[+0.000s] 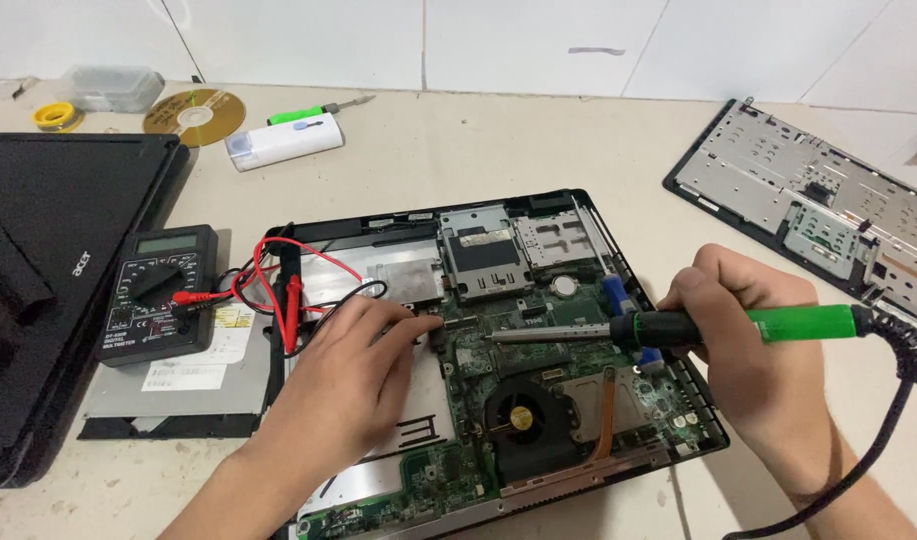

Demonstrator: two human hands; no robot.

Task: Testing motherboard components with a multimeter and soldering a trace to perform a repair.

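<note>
In the head view, a soldering iron (679, 328) with a green handle and black grip is being held by the right hand (754, 360), whose fingers are closed around the grip. The iron is lying nearly level, its metal tip pointing left over the green motherboard (499, 345) of an opened laptop base (539, 350) that is resting on the beige tabletop (479, 150). The left hand (354, 385) is being pressed palm down on the board, its fingertips bunched narrowly just beside the iron's tip; whether anything is being pinched cannot be told. A round cooling fan (524, 420) is sitting below the tip. To the left, a black multimeter (159, 295) with red and black leads (289, 290) is lying on an optical drive (179, 385). A removed keyboard frame (819, 205) is lying at the far right, a disc (196, 115) at the back.
</note>
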